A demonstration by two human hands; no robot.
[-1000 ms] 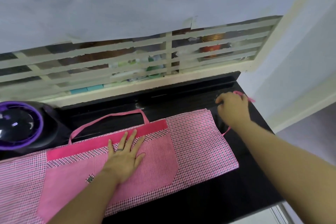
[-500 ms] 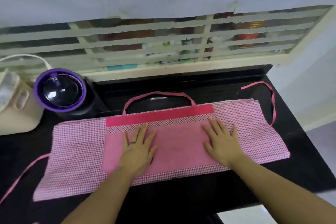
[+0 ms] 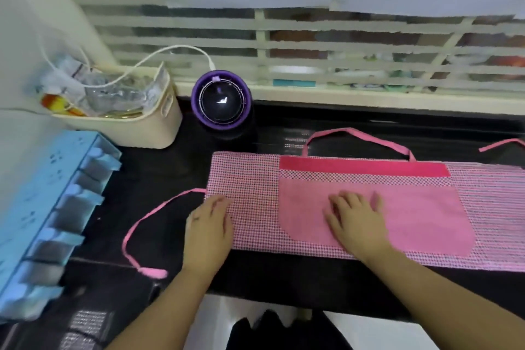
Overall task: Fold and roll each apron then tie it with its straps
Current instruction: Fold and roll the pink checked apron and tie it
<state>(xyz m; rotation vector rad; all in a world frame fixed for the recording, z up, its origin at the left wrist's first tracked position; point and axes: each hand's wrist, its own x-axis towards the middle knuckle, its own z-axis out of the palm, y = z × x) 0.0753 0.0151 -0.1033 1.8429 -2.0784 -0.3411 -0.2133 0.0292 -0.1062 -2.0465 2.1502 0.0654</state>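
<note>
A pink checked apron (image 3: 250, 196) lies folded into a long flat strip on the black counter (image 3: 159, 173), with a plain pink pocket (image 3: 420, 213) on top. Its neck loop (image 3: 358, 133) sticks out at the far edge. One waist strap (image 3: 147, 219) trails off the left end in a curve; another strap (image 3: 500, 145) shows at the far right. My left hand (image 3: 208, 224) rests on the apron's left end, its fingers loosely bent at the cloth edge. Flat on the pocket's left part lies my right hand (image 3: 356, 219).
A purple-rimmed round appliance (image 3: 221, 102) stands just behind the apron's left end. A cream basket (image 3: 136, 125) of packets sits left of it, with a white cord over it. A blue rack (image 3: 48, 207) lines the left side. A barred window runs behind the counter.
My view has swung left. My left hand slid from the pocket to the apron's left end. My right hand came from the far right strap onto the pocket and shifted left.
</note>
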